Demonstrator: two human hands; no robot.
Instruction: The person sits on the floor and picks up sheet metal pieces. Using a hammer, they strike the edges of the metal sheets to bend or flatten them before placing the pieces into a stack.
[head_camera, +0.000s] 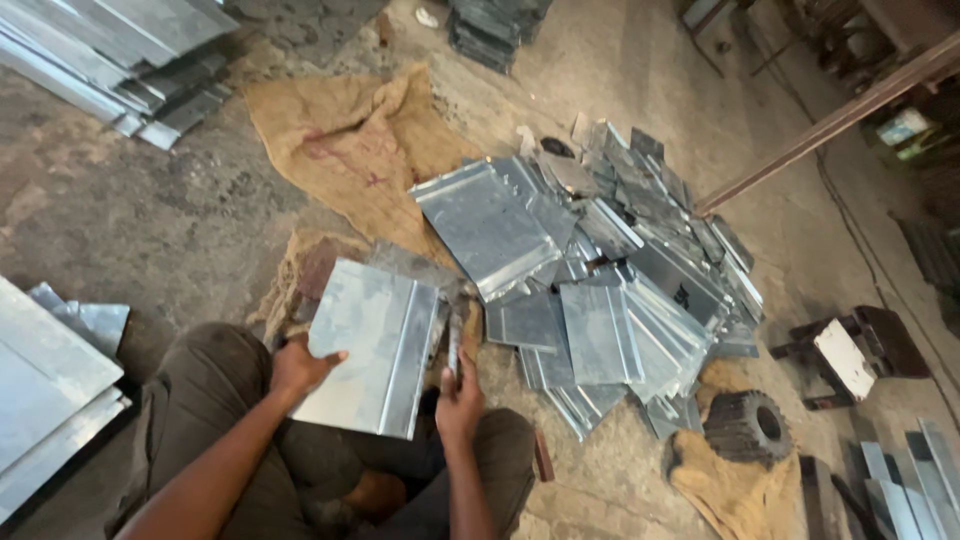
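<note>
My left hand (298, 366) grips the left edge of a folded galvanised sheet-metal panel (372, 340), held flat above my lap. My right hand (459, 396) is closed around a narrow metal tool or strip (454, 340) that stands upright beside the panel's right edge. Just beyond lies a heap of similar bent metal panels (610, 290) spread over the floor. My knees in dark trousers frame the lower part of the view.
Burlap sacking (350, 140) covers the floor behind the heap. Stacks of metal sheets sit at top left (120, 60) and at the left edge (50, 390). A rusty bar (820, 125) slants at right, with a small stool (850, 355) and a toothed gear (750, 425) nearby.
</note>
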